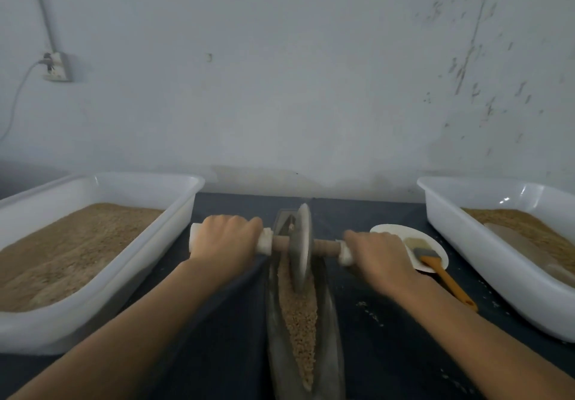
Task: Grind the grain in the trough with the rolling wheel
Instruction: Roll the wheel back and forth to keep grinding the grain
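Note:
A long grey boat-shaped trough (329, 331) runs away from me down the middle of the dark table. Tan grain (300, 321) fills its groove. A grey rolling wheel (301, 244) stands upright in the far half of the trough, on a wooden axle (325, 246) with white wrapped ends. My left hand (227, 237) grips the left end of the axle. My right hand (379, 256) grips the right end. Both arms are stretched forward.
A white tub (183, 200) of tan grain stands at the left, another white tub (460, 237) at the right. A small white plate (385, 230) with powder and an orange-handled brush (445, 278) lies beside my right hand. Loose grains dot the table. A wall stands behind.

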Tool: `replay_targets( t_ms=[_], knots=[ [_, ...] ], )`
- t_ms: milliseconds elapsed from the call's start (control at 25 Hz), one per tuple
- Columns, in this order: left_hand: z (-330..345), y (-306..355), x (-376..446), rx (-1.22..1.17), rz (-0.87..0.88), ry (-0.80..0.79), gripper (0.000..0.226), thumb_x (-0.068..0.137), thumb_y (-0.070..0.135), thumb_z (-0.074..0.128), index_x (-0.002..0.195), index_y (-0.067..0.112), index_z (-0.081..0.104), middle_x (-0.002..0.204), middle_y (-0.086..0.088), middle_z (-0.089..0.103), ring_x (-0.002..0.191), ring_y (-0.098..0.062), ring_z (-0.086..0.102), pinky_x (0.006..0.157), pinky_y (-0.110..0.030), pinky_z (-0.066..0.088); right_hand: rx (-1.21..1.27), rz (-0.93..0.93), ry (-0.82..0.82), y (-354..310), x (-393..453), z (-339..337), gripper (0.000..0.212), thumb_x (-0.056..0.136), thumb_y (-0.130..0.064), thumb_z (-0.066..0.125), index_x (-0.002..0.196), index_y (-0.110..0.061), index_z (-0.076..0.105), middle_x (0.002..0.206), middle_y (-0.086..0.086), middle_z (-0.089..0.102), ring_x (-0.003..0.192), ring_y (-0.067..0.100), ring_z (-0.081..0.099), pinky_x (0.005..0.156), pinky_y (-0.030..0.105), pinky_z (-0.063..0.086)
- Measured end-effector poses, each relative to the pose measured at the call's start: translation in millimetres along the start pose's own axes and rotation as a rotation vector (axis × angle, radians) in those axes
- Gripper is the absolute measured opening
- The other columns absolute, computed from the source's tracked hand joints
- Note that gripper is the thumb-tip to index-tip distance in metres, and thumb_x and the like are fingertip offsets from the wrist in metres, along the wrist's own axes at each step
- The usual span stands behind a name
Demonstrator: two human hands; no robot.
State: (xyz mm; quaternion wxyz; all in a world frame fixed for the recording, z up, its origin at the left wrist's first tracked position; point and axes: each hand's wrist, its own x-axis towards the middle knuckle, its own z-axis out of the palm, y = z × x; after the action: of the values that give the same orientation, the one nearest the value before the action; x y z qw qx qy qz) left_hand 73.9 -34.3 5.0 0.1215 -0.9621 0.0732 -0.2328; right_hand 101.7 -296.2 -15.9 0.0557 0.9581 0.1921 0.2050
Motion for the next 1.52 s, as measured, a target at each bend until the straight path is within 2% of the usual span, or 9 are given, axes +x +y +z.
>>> replay_targets(
  t_ms=[120,240,360,480,720,920,1080,1280,1520],
  knots=[
    [-17,4,-72,-0.057,0.153,0.135,0.053,0.053,0.038,0.081,0.074,0.032,0.033,0.06,0.012,0.047,0.051,-0.008,0.034,0.049,-0.022,0.016,0.015,-0.204,0.137,-4,-70,-30,0.051,0.041,-0.035,0.086,0.071,-0.03,0.045,0.055,-0.009,0.05,0.043,0.01,0.048,0.037,0.021,0.02],
    [-23,-4,-103,-0.15,0.208,0.233,0.051,0.037,0.027,0.082,0.065,0.031,0.038,0.051,0.011,0.04,0.04,-0.01,0.036,0.048,-0.021,0.008,-0.007,-0.207,0.211,-8,-95,-56,0.062,0.012,-0.021,0.083,0.059,-0.025,0.043,0.044,-0.006,0.041,0.031,0.012,0.038,0.05,0.015,-0.003],
    [-7,-4,-75,-0.057,0.124,0.027,0.044,0.058,0.038,0.076,0.072,0.034,0.035,0.057,0.013,0.043,0.047,-0.008,0.045,0.046,-0.024,0.024,-0.123,-0.186,0.013,-12,-66,-45,0.06,0.042,-0.032,0.086,0.073,-0.029,0.035,0.057,-0.005,0.055,0.044,0.012,0.05,0.04,0.023,0.021],
    [19,-4,-13,-0.021,-0.053,0.006,0.025,0.084,0.039,0.057,0.081,0.032,0.033,0.076,0.01,0.055,0.068,-0.014,0.056,0.058,-0.029,0.035,-0.151,-0.048,-0.015,-8,3,-19,0.026,0.082,-0.032,0.065,0.095,-0.027,0.044,0.09,-0.002,0.065,0.075,0.022,0.06,0.059,0.031,0.032],
    [11,-3,-4,-0.045,-0.041,-0.083,0.022,0.085,0.038,0.056,0.087,0.031,0.036,0.088,0.007,0.061,0.078,-0.018,0.059,0.063,-0.031,0.038,-0.108,-0.069,-0.035,-3,5,-16,0.025,0.082,-0.033,0.063,0.092,-0.028,0.041,0.089,-0.001,0.065,0.07,0.022,0.055,0.058,0.032,0.03],
    [-21,-7,-96,-0.126,0.23,0.071,0.049,0.046,0.038,0.078,0.074,0.036,0.038,0.056,0.014,0.044,0.046,-0.009,0.047,0.046,-0.024,0.021,-0.022,-0.267,0.057,-9,-77,-66,0.072,0.032,-0.042,0.081,0.071,-0.031,0.021,0.048,-0.009,0.04,0.036,0.009,0.038,0.04,0.019,0.009],
    [-22,-2,-69,-0.027,0.161,-0.047,0.044,0.061,0.041,0.076,0.081,0.036,0.037,0.069,0.012,0.053,0.057,-0.01,0.051,0.051,-0.027,0.027,0.006,-0.122,-0.211,-8,-56,-42,0.027,0.083,-0.046,0.057,0.083,-0.037,0.031,0.08,-0.011,0.052,0.074,0.01,0.054,0.059,0.028,0.037],
    [13,-5,19,0.078,-0.017,-0.06,0.019,0.086,0.034,0.058,0.094,0.026,0.043,0.093,0.005,0.063,0.08,-0.02,0.061,0.061,-0.032,0.033,-0.023,0.018,-0.088,0,21,-7,0.021,0.087,-0.041,0.056,0.097,-0.028,0.044,0.093,-0.002,0.064,0.081,0.024,0.059,0.066,0.034,0.043],
    [4,-8,-51,-0.073,0.058,-0.09,0.03,0.079,0.045,0.059,0.081,0.041,0.029,0.069,0.016,0.044,0.061,-0.005,0.04,0.057,-0.024,0.029,0.014,-0.136,-0.132,-2,-47,-32,0.025,0.083,-0.038,0.061,0.092,-0.033,0.038,0.086,-0.01,0.057,0.07,0.012,0.048,0.06,0.028,0.033]
  ],
)
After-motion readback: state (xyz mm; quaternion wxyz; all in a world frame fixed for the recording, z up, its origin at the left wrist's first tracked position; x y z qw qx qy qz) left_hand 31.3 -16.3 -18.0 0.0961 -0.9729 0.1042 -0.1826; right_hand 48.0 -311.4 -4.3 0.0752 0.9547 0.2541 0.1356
